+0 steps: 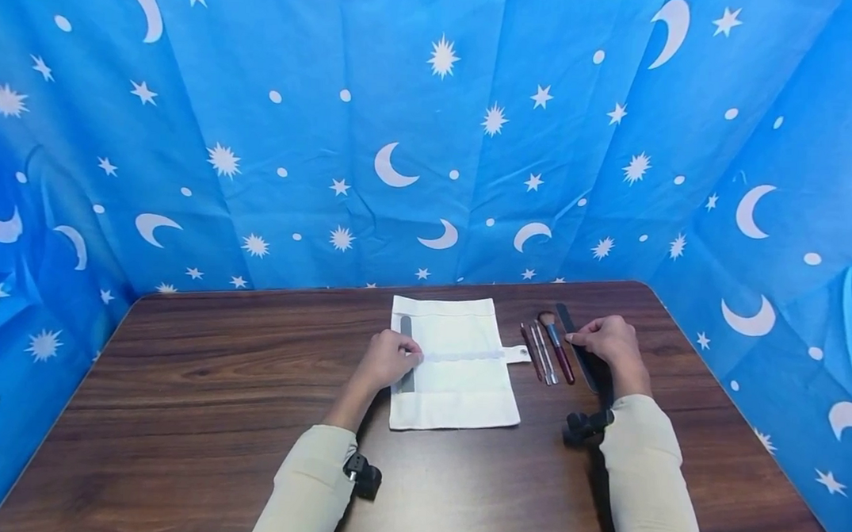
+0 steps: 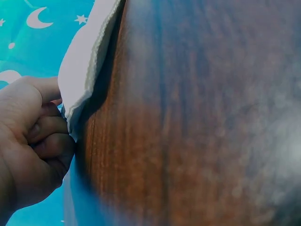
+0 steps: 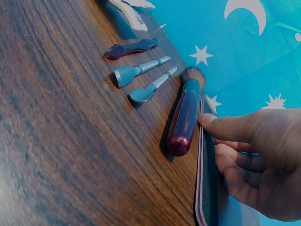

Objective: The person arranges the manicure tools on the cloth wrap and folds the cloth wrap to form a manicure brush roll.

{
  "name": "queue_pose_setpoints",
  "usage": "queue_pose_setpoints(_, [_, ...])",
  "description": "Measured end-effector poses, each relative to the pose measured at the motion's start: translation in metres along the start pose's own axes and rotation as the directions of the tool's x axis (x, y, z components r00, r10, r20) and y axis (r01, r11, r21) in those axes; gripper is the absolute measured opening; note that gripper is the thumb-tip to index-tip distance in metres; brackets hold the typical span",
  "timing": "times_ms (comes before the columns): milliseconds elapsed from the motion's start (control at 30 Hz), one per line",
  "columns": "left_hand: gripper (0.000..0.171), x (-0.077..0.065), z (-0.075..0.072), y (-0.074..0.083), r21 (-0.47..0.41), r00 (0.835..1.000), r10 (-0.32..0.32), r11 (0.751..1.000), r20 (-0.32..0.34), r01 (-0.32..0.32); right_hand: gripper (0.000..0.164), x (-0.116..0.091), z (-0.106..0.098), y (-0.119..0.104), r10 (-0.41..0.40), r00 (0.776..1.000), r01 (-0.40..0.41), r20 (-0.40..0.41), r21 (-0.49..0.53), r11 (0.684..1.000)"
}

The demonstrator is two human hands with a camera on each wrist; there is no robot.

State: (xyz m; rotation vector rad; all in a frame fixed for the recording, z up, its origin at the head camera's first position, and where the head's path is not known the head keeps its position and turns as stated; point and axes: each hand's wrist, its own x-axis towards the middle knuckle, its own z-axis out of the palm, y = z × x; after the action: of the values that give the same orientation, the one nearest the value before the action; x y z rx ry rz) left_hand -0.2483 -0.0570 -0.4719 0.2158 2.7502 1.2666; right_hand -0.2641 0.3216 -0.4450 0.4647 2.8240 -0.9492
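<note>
A white cloth roll-up case [image 1: 463,395] lies unfolded on the table, with a grey nail file [image 1: 406,325] lengthwise along its left side. My left hand [image 1: 388,363] is over the middle of that file, thumb and fingertips pinching at the case's cross band [image 1: 458,355]. In the left wrist view its lower fingers are curled beside the case's edge [image 2: 77,80]. My right hand [image 1: 611,343] pinches a black nail file [image 1: 586,368] between thumb and fingers. The right wrist view shows that file's layered edge [image 3: 201,183] just beside a makeup brush [image 3: 185,117].
Left of the brush lie two slim metal tools [image 3: 149,89] and a dark red-handled tool [image 3: 131,48]. A snap tab [image 1: 516,354] sticks out from the case's right side. Blue star-and-moon cloth [image 1: 404,122] hangs behind the wooden table [image 1: 249,401].
</note>
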Motion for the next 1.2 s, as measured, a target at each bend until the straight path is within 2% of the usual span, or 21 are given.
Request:
queue_pose_setpoints(267, [0.009,-0.0006,0.0009,0.0004,-0.011,1.0,-0.021,1.0,-0.001,0.021,0.033,-0.0002,0.0034,-0.0028,0.031,0.999,-0.032,-0.039,-0.02,0.999])
queue_pose_setpoints(633, [0.009,-0.0014,0.0007,0.001,-0.02,1.0,-0.011,1.0,-0.006,0.011,0.028,-0.0012,0.0057,-0.0052,0.021,0.997,-0.022,-0.075,-0.009,1.0])
queue_pose_setpoints(967, [0.008,-0.0009,-0.0005,0.0024,0.005,1.0,-0.012,1.0,0.015,0.012,0.035,0.0025,0.0026,-0.0001,-0.02,1.0,0.02,0.006,0.055,0.998])
queue_pose_setpoints(1200, [0.008,-0.002,-0.0018,0.0035,0.0,1.0,-0.01,1.0,0.026,0.01,0.038,0.0062,-0.0005,0.0044,-0.027,1.0,0.025,0.008,0.129,0.991])
